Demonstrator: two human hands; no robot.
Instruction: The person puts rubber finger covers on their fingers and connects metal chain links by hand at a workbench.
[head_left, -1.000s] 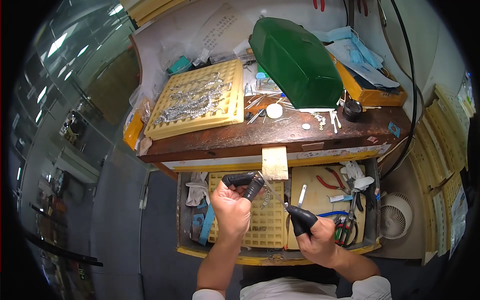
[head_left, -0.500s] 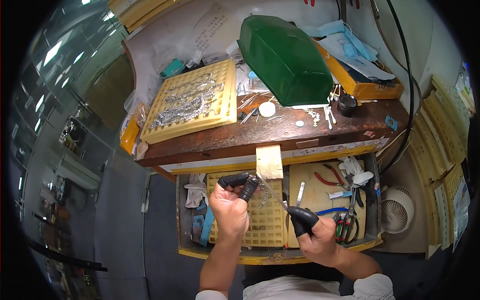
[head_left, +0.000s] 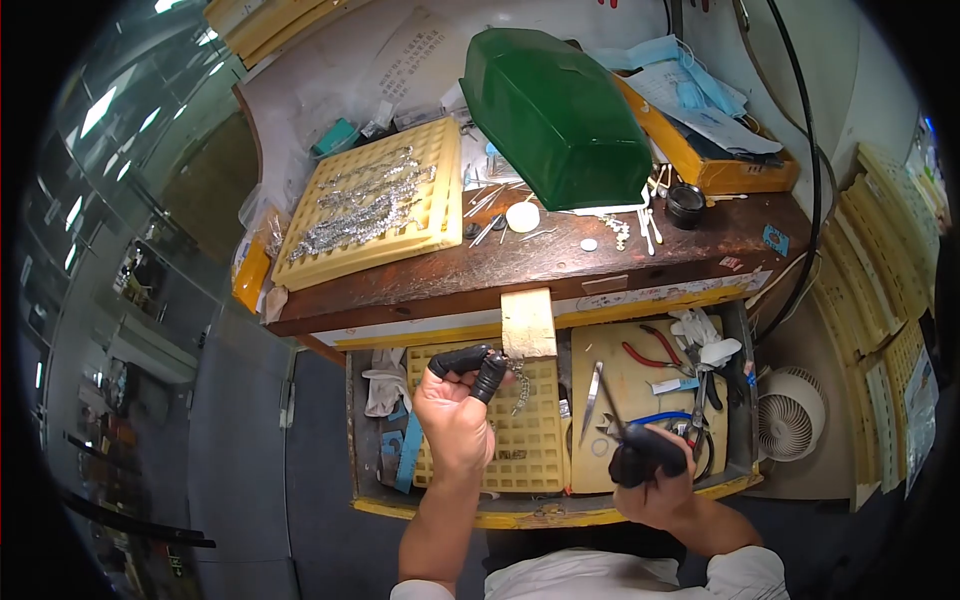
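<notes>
Black covers wrap the fingertips of both hands. My left hand (head_left: 462, 400) is pinched on a silver chain (head_left: 521, 388), which dangles over the yellow grid tray in the open drawer, beside the wooden block (head_left: 528, 323). My right hand (head_left: 655, 478) is closed round a thin dark tool (head_left: 609, 399) that points up and away, over the right part of the drawer. Its tip is apart from the chain. A pair of tweezers (head_left: 591, 402) lies left of the tool, on the pale board.
On the bench stand a yellow tray (head_left: 440, 222) of silver chains, a green cover (head_left: 560, 120), a black jar (head_left: 685, 205) and cotton swabs. Red-handled pliers (head_left: 650, 346) and cutters lie in the drawer (head_left: 560, 515). A round fan (head_left: 790, 415) stands at right.
My right hand has moved right and down, taking the thin tool away from my left hand and the chain. My left hand keeps its pinch. The whole view has shifted slightly.
</notes>
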